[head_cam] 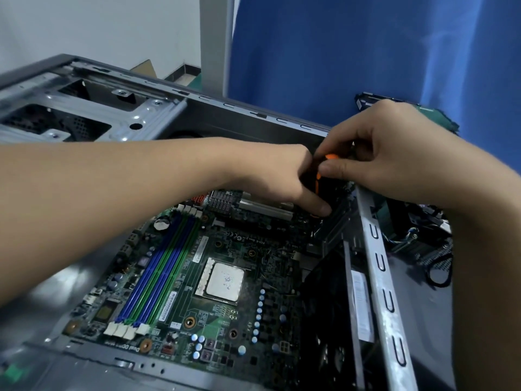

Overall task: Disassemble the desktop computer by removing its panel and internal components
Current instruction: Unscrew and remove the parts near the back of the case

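The open grey computer case (379,266) lies on its side with its panel off. Inside, the green motherboard (214,314) shows a bare CPU (224,281) and blue and green memory slots (160,273). A black and orange screwdriver (320,179) stands upright over the board's far right corner. My right hand (394,153) grips its handle from above. My left hand (282,176) curls round its lower part, one finger reaching down to the board. The tip is hidden by my fingers.
An empty metal drive cage (93,114) fills the case's far left. Removed parts and loose cables (423,244) lie outside the case at the right. A blue cloth (366,52) hangs behind. A black fan (332,348) sits inside the case near its right wall.
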